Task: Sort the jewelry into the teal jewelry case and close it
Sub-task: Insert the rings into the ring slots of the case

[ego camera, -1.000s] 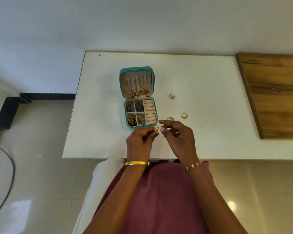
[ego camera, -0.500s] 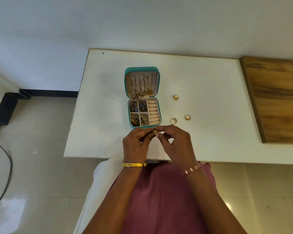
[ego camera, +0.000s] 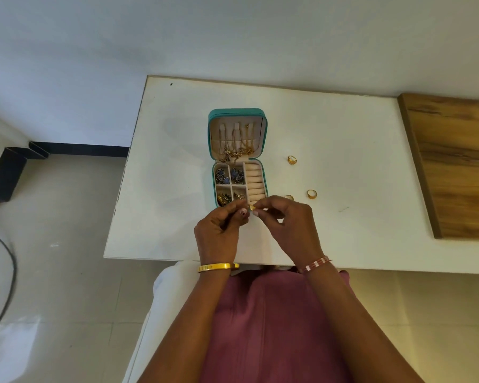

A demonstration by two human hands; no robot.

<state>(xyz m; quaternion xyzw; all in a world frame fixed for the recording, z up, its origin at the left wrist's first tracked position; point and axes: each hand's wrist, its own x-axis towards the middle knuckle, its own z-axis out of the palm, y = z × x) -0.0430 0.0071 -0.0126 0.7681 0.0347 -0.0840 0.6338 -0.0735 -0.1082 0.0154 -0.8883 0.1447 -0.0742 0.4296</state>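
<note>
One white table (ego camera: pixel 343 150) is seen, with one wooden board (ego camera: pixel 459 167) at its right end. One teal jewelry case (ego camera: pixel 237 157) lies open on it; four small compartments are filled and one ring-roll column is shown at the right. Two hands are held at the case's near edge: one small gold ring (ego camera: pixel 251 208) is pinched between the fingertips of the left hand (ego camera: pixel 219 233) and the right hand (ego camera: pixel 293 225). Three loose gold rings (ego camera: pixel 292 160) (ego camera: pixel 311 194) (ego camera: pixel 289 197) are seen on the table right of the case

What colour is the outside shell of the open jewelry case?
Teal; the jewelry case shows it best in the head view, with a beige lining inside.
</note>
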